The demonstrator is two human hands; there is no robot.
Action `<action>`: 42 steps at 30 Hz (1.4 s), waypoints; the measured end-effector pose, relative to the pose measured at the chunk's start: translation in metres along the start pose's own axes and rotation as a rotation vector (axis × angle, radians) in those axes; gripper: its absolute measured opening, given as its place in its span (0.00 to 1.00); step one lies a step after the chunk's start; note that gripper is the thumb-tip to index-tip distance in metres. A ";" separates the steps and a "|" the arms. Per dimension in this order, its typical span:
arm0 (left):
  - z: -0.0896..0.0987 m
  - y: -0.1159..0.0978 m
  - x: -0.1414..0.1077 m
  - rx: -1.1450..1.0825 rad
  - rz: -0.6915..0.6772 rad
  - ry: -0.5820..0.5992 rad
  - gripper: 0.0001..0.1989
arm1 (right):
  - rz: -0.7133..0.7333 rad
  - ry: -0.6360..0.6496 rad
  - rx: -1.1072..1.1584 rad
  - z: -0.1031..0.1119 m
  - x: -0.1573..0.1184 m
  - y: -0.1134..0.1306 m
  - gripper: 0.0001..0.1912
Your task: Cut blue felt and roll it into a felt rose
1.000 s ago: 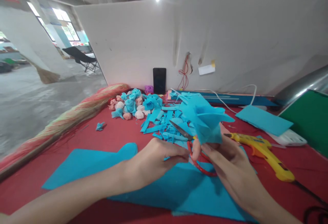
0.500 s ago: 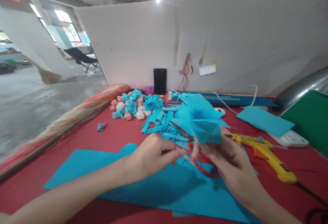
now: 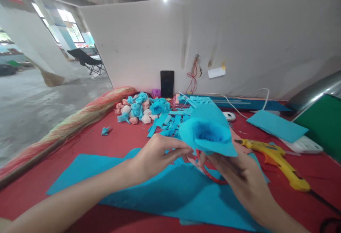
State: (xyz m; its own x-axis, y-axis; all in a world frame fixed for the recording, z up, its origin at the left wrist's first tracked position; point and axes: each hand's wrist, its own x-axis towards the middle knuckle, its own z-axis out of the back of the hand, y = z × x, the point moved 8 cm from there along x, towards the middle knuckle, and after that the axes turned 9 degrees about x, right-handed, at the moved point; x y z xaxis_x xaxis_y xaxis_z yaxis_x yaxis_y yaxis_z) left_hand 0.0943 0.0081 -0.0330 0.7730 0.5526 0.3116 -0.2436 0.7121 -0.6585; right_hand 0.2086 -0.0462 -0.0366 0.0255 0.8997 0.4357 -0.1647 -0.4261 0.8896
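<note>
A blue crepe-paper flower (image 3: pixel 209 135) faces me, its rolled centre ringed by wide petals. My right hand (image 3: pixel 239 176) is closed round its base from below, and the petals hide part of the grip. At the flower's lower left edge, my left hand (image 3: pixel 160 158) has thumb and fingers pinched together against the petal rim. Red-handled scissors (image 3: pixel 217 180) show only in part beneath the flower and my right hand. Under both hands lies a large blue crepe-paper sheet (image 3: pixel 160 194) on the red table (image 3: pixel 87 218).
Blue paper strips (image 3: pixel 162 121) lie behind my left hand, next to a heap of blue, pink and white paper flowers (image 3: pixel 135 110). On the right rest a yellow glue gun (image 3: pixel 277 158) and folded blue paper (image 3: pixel 277 124). A phone (image 3: pixel 167 83) leans on the partition.
The flower has tipped and turned, so its open centre now faces me. My left fingertips have come up to its left edge. The flower now covers the scissor blades.
</note>
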 end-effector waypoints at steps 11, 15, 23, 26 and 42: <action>0.025 -0.041 -0.020 0.223 -0.370 -0.340 0.03 | -0.131 -0.124 0.228 0.008 0.000 -0.020 0.03; 0.025 -0.073 -0.037 0.511 -0.604 -0.348 0.03 | -0.114 -0.100 0.222 0.009 -0.002 -0.019 0.05; 0.026 -0.084 -0.040 0.374 -0.635 -0.249 0.02 | -0.126 -0.138 0.280 0.006 -0.005 -0.020 0.05; 0.027 -0.071 -0.033 0.052 -0.488 -0.280 0.01 | -0.155 -0.141 0.324 0.003 -0.010 -0.019 0.04; -0.017 -0.014 -0.021 -0.888 0.200 -0.108 0.08 | -0.316 -0.007 0.479 -0.013 -0.021 -0.009 0.05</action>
State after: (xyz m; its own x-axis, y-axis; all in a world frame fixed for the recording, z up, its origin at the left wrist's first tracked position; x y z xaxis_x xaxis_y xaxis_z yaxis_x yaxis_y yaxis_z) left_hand 0.0918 -0.0205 -0.0421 0.6948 0.6994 0.1678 0.2069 0.0290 -0.9779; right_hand 0.1962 -0.0598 -0.0555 0.0072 0.9905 0.1377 0.3175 -0.1328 0.9389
